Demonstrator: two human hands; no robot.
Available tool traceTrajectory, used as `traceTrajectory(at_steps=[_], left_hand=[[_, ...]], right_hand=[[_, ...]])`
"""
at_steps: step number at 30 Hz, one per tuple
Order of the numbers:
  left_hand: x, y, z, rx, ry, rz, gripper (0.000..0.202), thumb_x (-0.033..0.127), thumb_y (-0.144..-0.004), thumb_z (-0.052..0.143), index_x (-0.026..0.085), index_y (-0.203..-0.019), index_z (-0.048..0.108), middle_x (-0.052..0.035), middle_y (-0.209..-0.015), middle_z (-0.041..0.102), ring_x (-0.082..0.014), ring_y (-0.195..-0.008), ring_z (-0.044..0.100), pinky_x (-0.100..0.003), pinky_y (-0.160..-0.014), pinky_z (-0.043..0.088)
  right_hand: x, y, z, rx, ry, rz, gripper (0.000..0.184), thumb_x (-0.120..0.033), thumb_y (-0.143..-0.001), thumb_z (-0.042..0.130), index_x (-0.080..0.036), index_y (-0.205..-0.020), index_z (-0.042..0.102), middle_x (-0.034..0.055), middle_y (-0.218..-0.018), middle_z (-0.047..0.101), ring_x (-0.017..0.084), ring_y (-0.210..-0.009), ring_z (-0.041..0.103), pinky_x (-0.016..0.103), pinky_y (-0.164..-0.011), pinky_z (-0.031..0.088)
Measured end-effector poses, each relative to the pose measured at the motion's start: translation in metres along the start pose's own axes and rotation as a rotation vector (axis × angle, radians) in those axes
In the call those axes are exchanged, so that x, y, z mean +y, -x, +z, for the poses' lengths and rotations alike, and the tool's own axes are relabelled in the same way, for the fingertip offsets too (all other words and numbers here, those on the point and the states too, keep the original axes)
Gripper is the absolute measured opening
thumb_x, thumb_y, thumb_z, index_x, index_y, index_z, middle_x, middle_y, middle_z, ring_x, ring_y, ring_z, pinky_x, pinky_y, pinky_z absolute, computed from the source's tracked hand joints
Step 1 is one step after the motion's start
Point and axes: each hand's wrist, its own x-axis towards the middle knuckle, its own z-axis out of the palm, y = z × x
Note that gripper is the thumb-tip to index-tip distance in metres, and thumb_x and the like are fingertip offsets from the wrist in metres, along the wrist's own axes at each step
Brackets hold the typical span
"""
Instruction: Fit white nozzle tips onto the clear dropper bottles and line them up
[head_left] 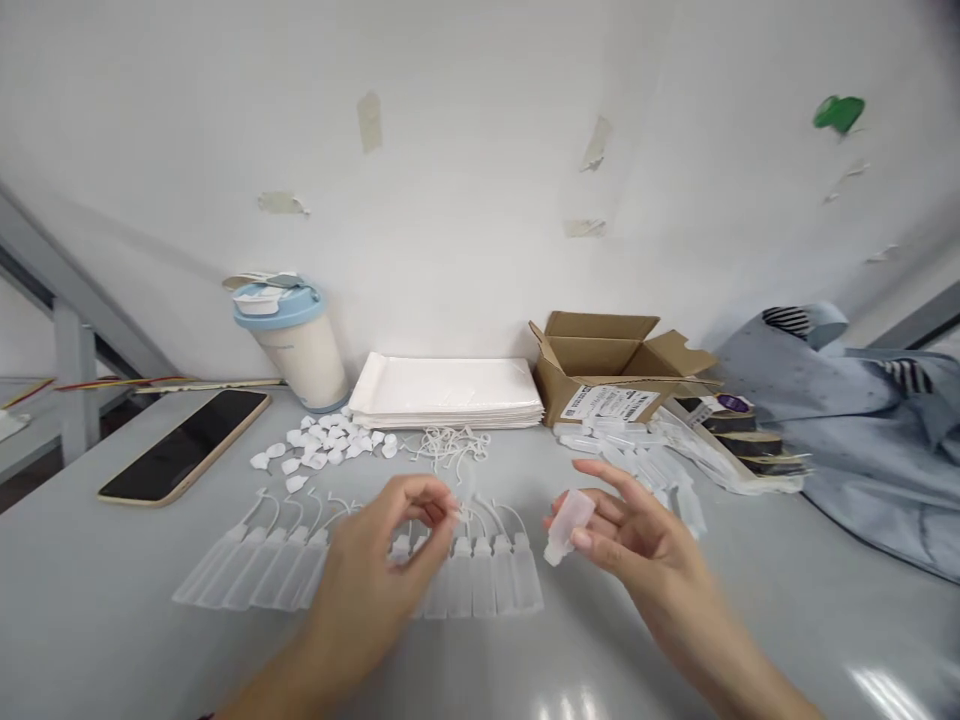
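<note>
My right hand [637, 540] holds a small translucent plastic bottle [568, 524] between thumb and fingers, its neck pointing down-left, just above the table. My left hand [390, 565] hovers over a row of similar bottles [465, 580] lying side by side, its fingertips pinched together on something too small to name. Thin white tubes stick out of the bottles in the row.
A pile of white caps [322, 445] and loose white tubes [450, 447] lie behind the row. Farther back stand a blue-lidded cup [296, 345], a stack of white mailers [446, 392] and an open cardboard box [615, 370]. Phone [184, 445] at left, tape rolls [742, 430] and cloth [862, 420] at right.
</note>
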Motion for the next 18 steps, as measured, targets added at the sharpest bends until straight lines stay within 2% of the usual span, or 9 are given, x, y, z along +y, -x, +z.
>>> traceTrajectory(at_steps=[4,6,9,12,18], left_hand=[[0.006,0.013,0.014,-0.044,-0.027,0.340,0.013,0.012,-0.085,0.056,0.023,-0.086,0.062,0.0023,-0.075,0.069,-0.0122,-0.065,0.065,-0.022,-0.060,0.053],[0.008,0.016,0.018,-0.052,-0.002,0.399,0.014,0.009,-0.085,0.056,0.022,-0.084,0.061,0.0019,-0.074,0.067,-0.0115,-0.065,0.064,-0.021,-0.060,0.052],[0.009,0.019,0.018,-0.088,0.014,0.274,0.012,0.011,-0.085,0.059,0.022,-0.081,0.061,0.0026,-0.074,0.067,-0.0112,-0.064,0.064,-0.021,-0.060,0.053],[0.011,0.020,0.015,-0.127,0.040,0.144,0.011,0.016,-0.086,0.059,0.022,-0.078,0.061,0.0025,-0.074,0.069,-0.0123,-0.065,0.065,-0.022,-0.061,0.054],[0.008,0.023,0.014,-0.196,0.127,0.097,0.010,0.018,-0.088,0.057,0.024,-0.086,0.065,0.0012,-0.084,0.072,-0.0135,-0.072,0.069,-0.022,-0.066,0.058]], right_hand=[[-0.005,0.002,0.004,-0.073,-0.284,0.203,0.026,-0.034,-0.069,0.083,-0.025,-0.091,0.072,-0.0001,-0.085,0.074,0.017,-0.085,0.069,0.027,-0.083,0.053],[-0.003,0.005,0.009,-0.089,-0.384,0.269,0.020,-0.029,-0.066,0.085,-0.024,-0.082,0.073,-0.0022,-0.081,0.073,0.013,-0.078,0.068,0.021,-0.076,0.053],[0.001,0.009,0.018,-0.141,-0.463,0.326,0.021,-0.024,-0.063,0.088,-0.022,-0.076,0.072,-0.0036,-0.078,0.071,0.010,-0.072,0.066,0.016,-0.070,0.051],[0.004,0.013,0.026,-0.154,-0.477,0.361,0.023,-0.025,-0.062,0.089,-0.020,-0.077,0.071,-0.0021,-0.077,0.072,0.010,-0.073,0.068,0.016,-0.070,0.051],[0.007,0.015,0.030,-0.071,-0.517,0.368,0.022,-0.022,-0.064,0.088,-0.018,-0.074,0.069,-0.0015,-0.079,0.075,0.010,-0.074,0.068,0.018,-0.072,0.053]])
